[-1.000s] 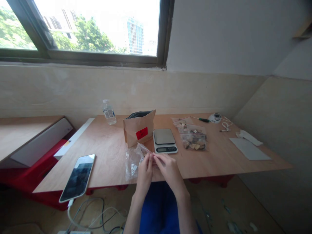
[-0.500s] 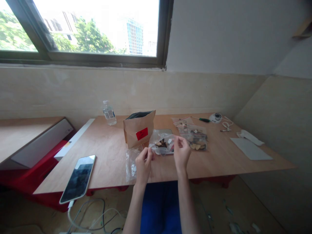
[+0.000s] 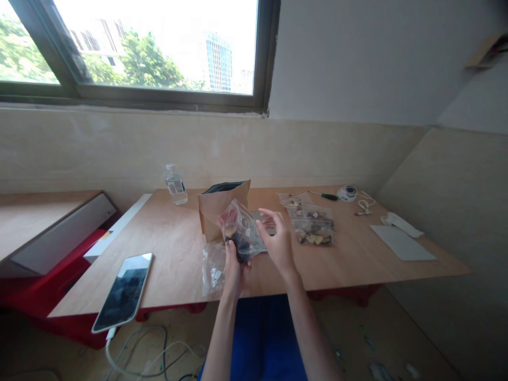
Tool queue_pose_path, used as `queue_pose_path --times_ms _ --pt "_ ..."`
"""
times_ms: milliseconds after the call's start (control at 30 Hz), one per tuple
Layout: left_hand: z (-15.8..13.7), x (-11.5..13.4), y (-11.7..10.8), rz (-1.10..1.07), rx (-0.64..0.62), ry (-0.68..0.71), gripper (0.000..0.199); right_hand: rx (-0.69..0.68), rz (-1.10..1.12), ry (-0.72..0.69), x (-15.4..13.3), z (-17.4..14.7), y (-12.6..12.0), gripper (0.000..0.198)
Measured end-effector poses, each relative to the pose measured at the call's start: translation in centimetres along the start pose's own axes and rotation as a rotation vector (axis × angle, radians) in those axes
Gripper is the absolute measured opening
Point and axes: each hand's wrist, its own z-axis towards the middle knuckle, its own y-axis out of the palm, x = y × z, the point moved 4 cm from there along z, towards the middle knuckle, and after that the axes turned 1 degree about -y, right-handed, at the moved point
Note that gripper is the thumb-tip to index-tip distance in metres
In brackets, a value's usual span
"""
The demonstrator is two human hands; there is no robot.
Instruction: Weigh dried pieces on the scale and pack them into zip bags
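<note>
My left hand (image 3: 235, 267) is closed on the lower part of a clear zip bag (image 3: 244, 235) with dark dried pieces inside. The bag is tilted, its red-edged top up and to the left. My right hand (image 3: 280, 238) is just right of the bag, fingers parted and holding nothing. Behind the bag stands an open brown paper pouch (image 3: 212, 211), its red label now covered by the bag. An emptied-looking clear plastic bag (image 3: 212, 275) lies left of my left wrist. A flat grey item, partly hidden, lies behind my right hand.
Several zip bags of dried pieces (image 3: 315, 227) lie to the right. Beyond are a green-handled screwdriver (image 3: 329, 197), a white dome camera (image 3: 347, 193) and a white sheet (image 3: 402, 243). At left are a water bottle (image 3: 176, 185) and a cabled phone (image 3: 125, 291) overhanging the table edge.
The zip bag went from being stretched between both hands to being upright and tilted in my left hand. My right hand let go and opened.
</note>
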Motion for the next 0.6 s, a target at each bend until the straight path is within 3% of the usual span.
queue_pose_path --times_ms 100,267,400,500,600 --pt "-0.2 0.3 -0.8 0.074 0.047 0.030 0.051 -0.229 -0.063 -0.097 -1.1 0.4 1.1 0.019" --pt "-0.2 0.7 -1.8 0.184 0.073 0.052 0.063 -0.618 -0.171 -0.056 -0.6 1.9 3.1 0.013" --pt "0.0 0.8 -2.4 0.209 0.077 0.102 0.059 -0.924 -0.122 -0.129 0.0 2.1 4.7 0.035" --pt "0.3 0.5 -2.7 0.222 0.074 0.124 0.060 -1.036 -0.167 -0.112 1.0 1.7 5.7 0.037" --pt "0.5 0.1 -2.8 0.198 0.079 0.122 0.059 -1.023 -0.253 -0.038 1.9 1.6 6.2 0.031"
